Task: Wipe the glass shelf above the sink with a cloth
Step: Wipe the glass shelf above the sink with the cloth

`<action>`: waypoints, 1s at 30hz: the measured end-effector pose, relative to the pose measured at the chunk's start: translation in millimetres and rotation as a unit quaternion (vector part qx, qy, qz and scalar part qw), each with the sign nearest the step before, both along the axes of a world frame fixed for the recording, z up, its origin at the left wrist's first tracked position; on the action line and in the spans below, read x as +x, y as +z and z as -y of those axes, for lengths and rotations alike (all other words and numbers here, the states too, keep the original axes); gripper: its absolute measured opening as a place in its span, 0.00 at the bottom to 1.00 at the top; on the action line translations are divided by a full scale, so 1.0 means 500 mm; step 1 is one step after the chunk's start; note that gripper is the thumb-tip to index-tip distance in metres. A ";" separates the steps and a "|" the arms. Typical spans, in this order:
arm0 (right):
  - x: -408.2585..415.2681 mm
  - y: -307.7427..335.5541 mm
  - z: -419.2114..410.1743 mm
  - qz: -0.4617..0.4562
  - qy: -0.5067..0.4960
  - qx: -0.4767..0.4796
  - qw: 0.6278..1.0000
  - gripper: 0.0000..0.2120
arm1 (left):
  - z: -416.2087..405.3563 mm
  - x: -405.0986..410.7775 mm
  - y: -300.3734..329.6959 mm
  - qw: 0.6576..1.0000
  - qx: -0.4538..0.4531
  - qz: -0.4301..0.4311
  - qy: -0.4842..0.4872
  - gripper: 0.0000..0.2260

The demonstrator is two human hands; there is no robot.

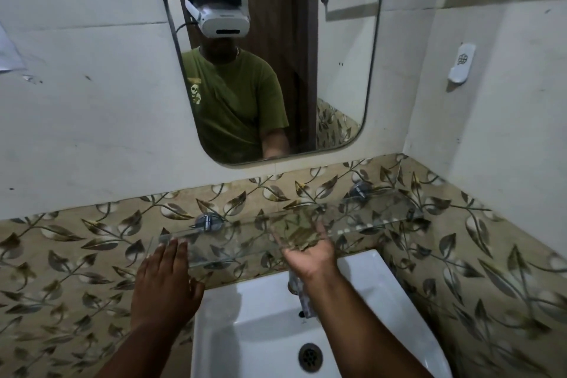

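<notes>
The clear glass shelf (368,218) runs along the leaf-patterned tiles above the white sink (254,316), held by two chrome brackets (208,221). My left hand (165,279) lies flat with its fingertips at the shelf's left front edge and holds nothing. My right hand (310,258) is turned palm up under the middle of the shelf. A crumpled brownish-green cloth (296,235) sits in that palm, against the underside of the glass. The glass and the tile pattern blur the cloth's outline.
A chrome tap (302,294) stands just below my right wrist, above the basin and its drain (310,354). A mirror (337,70) hangs above the shelf and reflects a person. The right wall, close to the shelf's end, carries a small white holder (461,63).
</notes>
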State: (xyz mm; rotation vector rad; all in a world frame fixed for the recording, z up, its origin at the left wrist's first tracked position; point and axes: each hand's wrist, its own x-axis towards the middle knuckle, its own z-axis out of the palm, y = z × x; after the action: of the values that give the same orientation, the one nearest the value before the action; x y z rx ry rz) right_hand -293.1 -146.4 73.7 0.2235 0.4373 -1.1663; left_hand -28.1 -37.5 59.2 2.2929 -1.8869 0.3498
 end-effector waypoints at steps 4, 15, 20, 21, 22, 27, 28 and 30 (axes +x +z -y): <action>-0.065 -0.013 0.039 -0.030 -0.041 -0.002 0.999 0.25 | 0.001 0.001 0.003 1.000 -0.007 -0.001 -0.003 0.38; -0.129 -0.006 0.042 -0.036 -0.063 -0.001 0.997 0.23 | 0.004 0.000 0.004 1.000 0.002 -0.007 0.006 0.38; -0.117 0.006 0.066 -0.023 -0.076 -0.014 0.997 0.23 | 0.002 -0.001 0.006 1.000 0.014 -0.011 0.013 0.38; -0.113 0.006 0.059 -0.030 -0.065 -0.013 0.997 0.23 | 0.003 -0.002 0.006 1.000 0.015 -0.013 0.013 0.38; -0.119 0.005 0.050 -0.040 -0.053 -0.010 0.998 0.22 | 0.005 -0.004 0.008 1.000 0.015 -0.014 0.013 0.38; -0.206 -0.011 0.077 -0.041 -0.095 -0.018 0.994 0.23 | 0.005 -0.003 0.011 0.999 0.028 -0.012 0.018 0.38; -0.211 -0.009 0.090 -0.028 -0.108 -0.023 0.993 0.23 | 0.004 -0.003 0.012 0.999 0.029 -0.013 0.018 0.39; -0.203 0.000 0.101 -0.020 -0.120 -0.037 0.992 0.23 | 0.005 -0.006 0.015 0.999 0.032 -0.016 0.018 0.39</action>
State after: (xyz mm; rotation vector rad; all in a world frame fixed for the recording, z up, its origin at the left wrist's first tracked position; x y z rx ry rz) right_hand -394.8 -197.0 73.6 0.1922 0.4085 -1.4219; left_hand -31.0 -39.9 66.5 2.3607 -1.8693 0.2596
